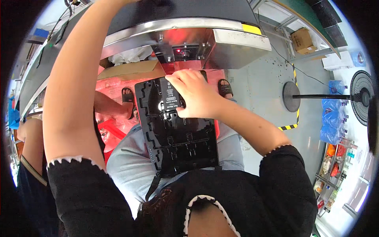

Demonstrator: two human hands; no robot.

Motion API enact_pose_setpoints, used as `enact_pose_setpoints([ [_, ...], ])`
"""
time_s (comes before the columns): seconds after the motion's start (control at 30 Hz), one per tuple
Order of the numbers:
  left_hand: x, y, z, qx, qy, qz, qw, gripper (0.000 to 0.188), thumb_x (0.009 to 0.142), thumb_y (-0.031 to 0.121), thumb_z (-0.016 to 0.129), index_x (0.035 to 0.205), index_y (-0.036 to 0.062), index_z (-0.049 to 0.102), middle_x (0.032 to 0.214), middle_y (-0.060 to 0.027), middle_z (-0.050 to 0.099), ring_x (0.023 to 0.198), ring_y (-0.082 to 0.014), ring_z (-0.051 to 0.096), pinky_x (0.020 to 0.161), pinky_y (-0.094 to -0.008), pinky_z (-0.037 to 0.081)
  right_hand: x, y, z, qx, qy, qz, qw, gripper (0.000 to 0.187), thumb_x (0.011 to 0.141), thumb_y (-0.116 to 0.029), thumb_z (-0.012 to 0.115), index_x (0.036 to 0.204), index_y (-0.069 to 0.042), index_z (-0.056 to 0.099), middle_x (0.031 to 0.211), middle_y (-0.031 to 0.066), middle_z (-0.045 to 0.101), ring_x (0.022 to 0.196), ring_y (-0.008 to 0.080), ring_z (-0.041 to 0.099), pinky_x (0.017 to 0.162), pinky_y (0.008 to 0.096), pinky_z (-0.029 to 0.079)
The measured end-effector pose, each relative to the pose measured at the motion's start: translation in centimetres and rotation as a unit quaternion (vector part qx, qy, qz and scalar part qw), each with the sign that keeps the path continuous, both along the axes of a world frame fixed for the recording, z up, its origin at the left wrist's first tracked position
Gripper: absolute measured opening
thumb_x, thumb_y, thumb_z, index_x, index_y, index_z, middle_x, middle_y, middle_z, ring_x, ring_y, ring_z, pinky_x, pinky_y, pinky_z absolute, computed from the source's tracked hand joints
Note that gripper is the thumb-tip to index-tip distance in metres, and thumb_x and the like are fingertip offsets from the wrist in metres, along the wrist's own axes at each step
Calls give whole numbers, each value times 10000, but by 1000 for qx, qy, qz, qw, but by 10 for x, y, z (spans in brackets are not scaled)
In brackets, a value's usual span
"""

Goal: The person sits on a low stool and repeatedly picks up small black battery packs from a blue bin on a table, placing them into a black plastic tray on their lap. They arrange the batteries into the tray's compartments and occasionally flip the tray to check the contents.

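Observation:
A black moulded plastic tray [179, 148] with shaped pockets lies on my lap. Its upper part holds a flat black battery [170, 96] with white print on its face. My right hand [195, 94] is curled over the battery, fingers at its top end and thumb at its lower right corner. The other pockets in view look bare. My left forearm [75, 75] stretches up over the bench, and only a sliver of my left hand [125, 1] shows at the top edge; its fingers are hidden.
Ahead runs a dark-topped bench [177, 12] with a metal edge and a metal box [237, 47] beneath. A cardboard box [132, 70] stands under it. Another person's arm [31, 138] is close at left. A black fan [361, 96] and stocked shelves [333, 173] are at right.

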State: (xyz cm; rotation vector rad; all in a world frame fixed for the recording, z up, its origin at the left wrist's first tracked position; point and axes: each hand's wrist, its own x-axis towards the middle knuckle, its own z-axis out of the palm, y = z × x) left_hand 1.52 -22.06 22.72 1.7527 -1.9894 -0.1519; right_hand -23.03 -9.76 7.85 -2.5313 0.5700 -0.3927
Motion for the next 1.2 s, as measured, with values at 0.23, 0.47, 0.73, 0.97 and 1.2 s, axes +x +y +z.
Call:
enact_pose_setpoints([
  [0.23,-5,162,6,-13,-14,-128,992,820,564,137,788,1340,50,536,1344,-170,518,1273,-324,490,1095,-390,357,-1,5,-1,-55,-22,3,998,581,723,-210,776,1246,-43,585,1417,161,459,1335,343,406,1078,484,357],
  [0.47,-12,213,-130,123,-54,-98,986,822,559,205,829,1264,-56,496,1153,-220,488,1105,-389,500,974,-446,434,-9,-61,122,-140,-238,-69,959,483,744,-170,735,1197,-61,605,1073,170,649,1019,329,628,901,420,495],
  [0.73,-10,222,-175,108,26,-110,988,780,653,244,826,1340,52,509,1265,-133,508,1212,-336,479,1025,-443,393,53,-218,147,-156,4,-137,978,973,672,-361,752,1482,-47,314,1535,261,262,1446,353,238,1171,388,249],
  [0.97,-41,214,-179,74,-6,-131,989,680,777,321,741,1371,99,496,1462,-128,416,1370,-336,364,1137,-540,250,71,-272,160,-106,213,-106,966,858,612,-330,759,1348,16,488,1374,250,483,1261,375,468,993,436,451],
  [1.2,-50,219,-189,118,-7,-150,982,553,805,231,706,1315,86,549,1494,-112,390,1391,-331,342,1155,-532,236,20,-74,142,-251,-80,5,965,623,683,-140,726,1283,-79,569,1195,142,597,1085,276,574,928,371,478],
])
